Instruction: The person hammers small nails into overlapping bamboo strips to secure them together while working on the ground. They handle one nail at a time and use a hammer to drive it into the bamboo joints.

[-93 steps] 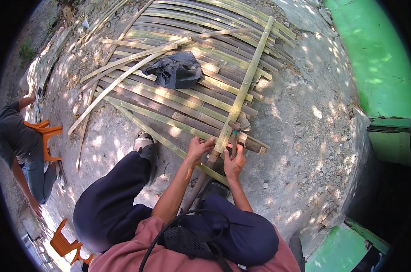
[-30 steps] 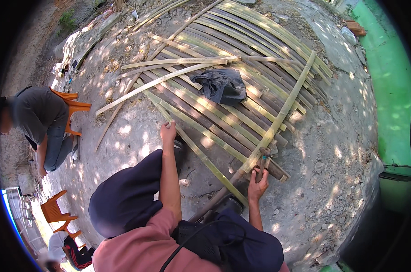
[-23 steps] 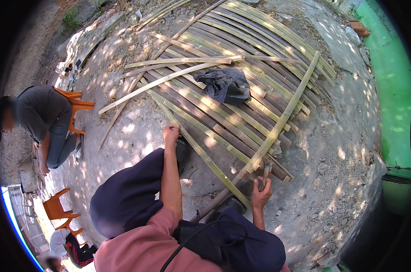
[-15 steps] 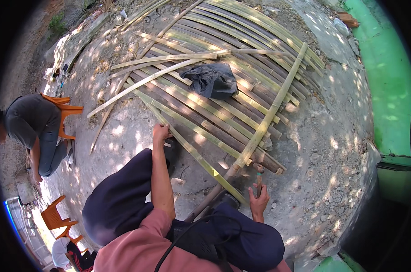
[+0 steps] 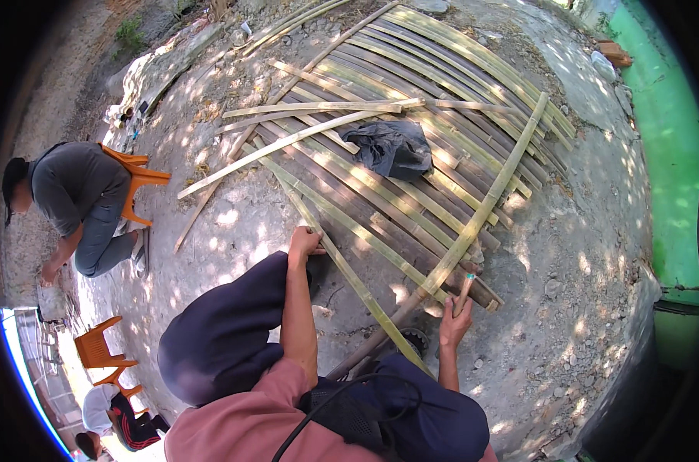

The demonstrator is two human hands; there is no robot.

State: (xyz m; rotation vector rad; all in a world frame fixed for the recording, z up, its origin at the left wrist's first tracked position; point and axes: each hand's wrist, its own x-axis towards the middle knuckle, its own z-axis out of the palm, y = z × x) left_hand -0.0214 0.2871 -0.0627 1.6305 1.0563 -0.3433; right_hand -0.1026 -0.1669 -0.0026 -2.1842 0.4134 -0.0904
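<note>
My left hand (image 5: 306,241) is closed around a long split bamboo slat (image 5: 351,279), near its far part. The slat slants toward me, its near end above my right leg. In my right hand (image 5: 455,327) is a hammer by its wooden handle (image 5: 463,296), with a teal band near the top; its head is hard to make out. The hammer is just beside a thicker bamboo pole (image 5: 484,212) lying across a row of parallel slats (image 5: 372,196). A crumpled black plastic bag (image 5: 395,148) rests on the slats.
Loose slats (image 5: 288,145) lie crosswise over the row's left side. To the left, a person (image 5: 80,192) bends forward on an orange chair (image 5: 141,181). Another orange chair (image 5: 99,345) and a second person are lower left. A green wall (image 5: 665,154) borders the right.
The head view has shifted, so the scene sits farther right and lower. My right hand has moved forward with the hammer, closer to the cross pole. My left hand stays on the slat.
</note>
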